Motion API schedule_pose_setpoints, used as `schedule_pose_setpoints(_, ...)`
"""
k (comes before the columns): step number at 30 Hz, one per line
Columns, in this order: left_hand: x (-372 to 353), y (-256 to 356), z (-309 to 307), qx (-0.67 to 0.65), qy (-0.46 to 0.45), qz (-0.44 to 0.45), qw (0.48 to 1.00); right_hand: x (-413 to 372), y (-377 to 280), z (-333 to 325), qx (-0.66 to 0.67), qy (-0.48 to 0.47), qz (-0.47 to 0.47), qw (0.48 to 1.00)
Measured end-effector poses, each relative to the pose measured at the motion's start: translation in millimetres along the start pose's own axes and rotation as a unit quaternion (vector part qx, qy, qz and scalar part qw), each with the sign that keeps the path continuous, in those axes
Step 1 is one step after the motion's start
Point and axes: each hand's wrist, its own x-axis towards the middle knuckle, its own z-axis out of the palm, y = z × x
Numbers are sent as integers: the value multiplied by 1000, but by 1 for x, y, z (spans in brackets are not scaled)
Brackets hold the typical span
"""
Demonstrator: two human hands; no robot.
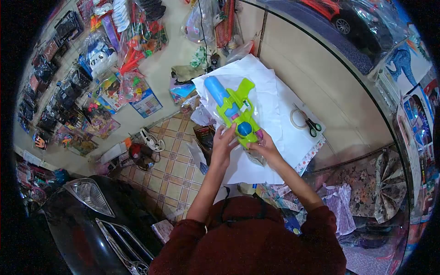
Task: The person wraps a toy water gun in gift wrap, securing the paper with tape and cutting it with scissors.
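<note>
A lime-green toy water gun (pixel 244 129) with a blue tank and pink parts lies over white paper sheets (pixel 270 105), its blue end pointing up and left. My left hand (pixel 223 143) grips its near end from the left, fingers along the side. From the right, my right hand (pixel 266 149) closes around the near end by a pink piece. Clear plastic shows around the toy. To the right on the paper are scissors (pixel 314 128) with black and green handles and a roll of tape (pixel 299 118).
Packaged toys (pixel 101 55) hang on the wall at left. A black toy car (pixel 82 220) stands at lower left beside the tiled floor (pixel 169 151). A glass-edged case curves along the right, with folded patterned paper (pixel 387 183) below.
</note>
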Motion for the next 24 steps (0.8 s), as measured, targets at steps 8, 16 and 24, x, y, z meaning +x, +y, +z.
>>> schedule_pose_setpoints(8,3,3,-2,-20,-20,28,999,-38,-39,30,-253,17,-90,963)
schedule_pose_setpoints(16,1,5,-5,-59,-40,31,997,-16,-21,1,-373,34,-152,915)
schedule_pose_setpoints(24,5,-21,-3,-55,-31,3,998,-10,-20,-23,-21,-15,97,995)
